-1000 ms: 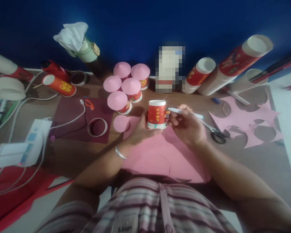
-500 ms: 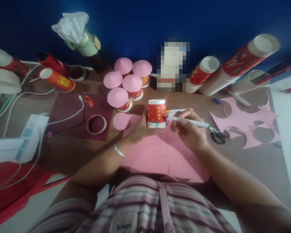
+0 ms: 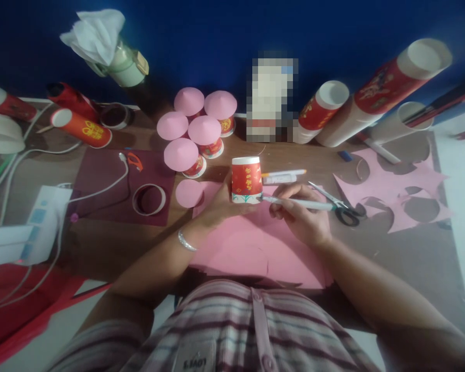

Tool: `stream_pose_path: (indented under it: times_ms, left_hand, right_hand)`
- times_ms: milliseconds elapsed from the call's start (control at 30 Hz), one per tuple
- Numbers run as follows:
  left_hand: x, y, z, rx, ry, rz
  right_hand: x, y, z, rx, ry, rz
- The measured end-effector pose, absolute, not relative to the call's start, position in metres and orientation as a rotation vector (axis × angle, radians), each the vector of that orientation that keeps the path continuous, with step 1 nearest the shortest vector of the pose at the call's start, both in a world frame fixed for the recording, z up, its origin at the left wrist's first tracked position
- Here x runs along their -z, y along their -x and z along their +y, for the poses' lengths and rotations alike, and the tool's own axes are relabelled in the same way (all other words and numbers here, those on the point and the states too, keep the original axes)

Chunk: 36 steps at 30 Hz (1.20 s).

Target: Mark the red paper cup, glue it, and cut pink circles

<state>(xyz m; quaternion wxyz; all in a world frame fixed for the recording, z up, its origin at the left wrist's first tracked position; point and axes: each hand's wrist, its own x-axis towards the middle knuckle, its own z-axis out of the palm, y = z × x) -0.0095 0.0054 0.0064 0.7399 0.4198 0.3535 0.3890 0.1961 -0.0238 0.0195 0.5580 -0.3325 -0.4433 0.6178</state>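
My left hand [image 3: 217,206] grips a red paper cup [image 3: 247,180] standing upside down on a pink paper sheet [image 3: 251,248]. My right hand [image 3: 302,217] pinches a white pen [image 3: 298,203] whose tip points at the foot of the cup. Just behind the pen lie another pen with an orange tip [image 3: 284,173] and a small white tube [image 3: 279,180]. A loose pink paper disc [image 3: 188,193] rests left of the cup.
Several red cups capped with pink paper cones [image 3: 196,129] stand behind. Scissors [image 3: 339,206] lie right of my hand beside cut pink scraps [image 3: 395,191]. A tape ring [image 3: 149,199], cables, a white power strip [image 3: 27,227] and stacked cup sleeves [image 3: 380,93] surround the work area.
My right hand lowered the pen from beside the cup's upper wall down to its base on the pink sheet. The cup stays held in my left hand.
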Motion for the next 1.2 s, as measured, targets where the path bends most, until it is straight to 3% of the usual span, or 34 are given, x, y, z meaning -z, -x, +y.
stream_pose_path:
  times_ms: [1200]
  left_hand:
    - [-0.006,0.004,0.005,-0.875,-1.076,0.847]
  right_hand:
    - [-0.014,-0.197,-0.018,-1.429,0.855,-0.980]
